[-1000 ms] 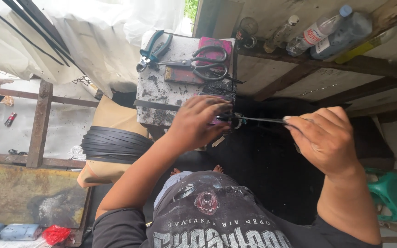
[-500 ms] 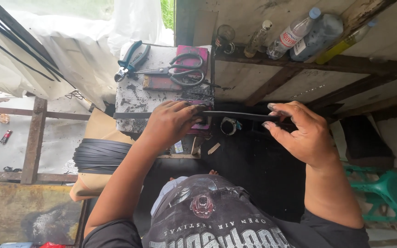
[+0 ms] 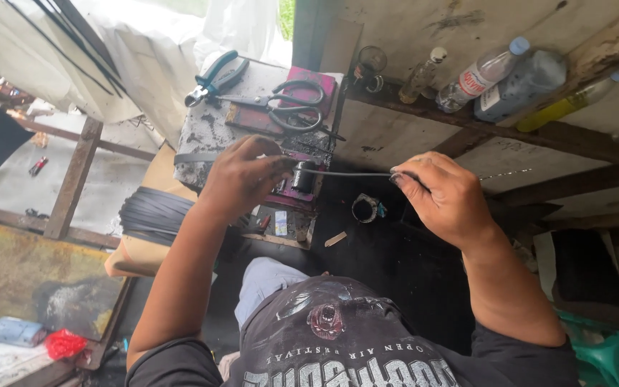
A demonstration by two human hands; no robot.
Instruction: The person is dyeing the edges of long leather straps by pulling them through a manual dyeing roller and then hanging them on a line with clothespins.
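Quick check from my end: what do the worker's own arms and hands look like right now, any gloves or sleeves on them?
No gloves: the left hand and right hand are bare, with dark grime smudged on the fingers. Both forearms are bare up to short black sleeves of a black T-shirt with a pale printed graphic and lettering on the chest. No watch, rings or wristbands show.

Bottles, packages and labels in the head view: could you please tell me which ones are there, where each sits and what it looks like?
Clear bottle: lying on the wooden ledge, top right; blue cap, red and white label.
Bluish bottle: lying beside it; white label.
Small glass bottle: left of them; pale cap.
Yellow-green bottle: far right on the ledge.
Red wrapper: bottom left, crumpled.
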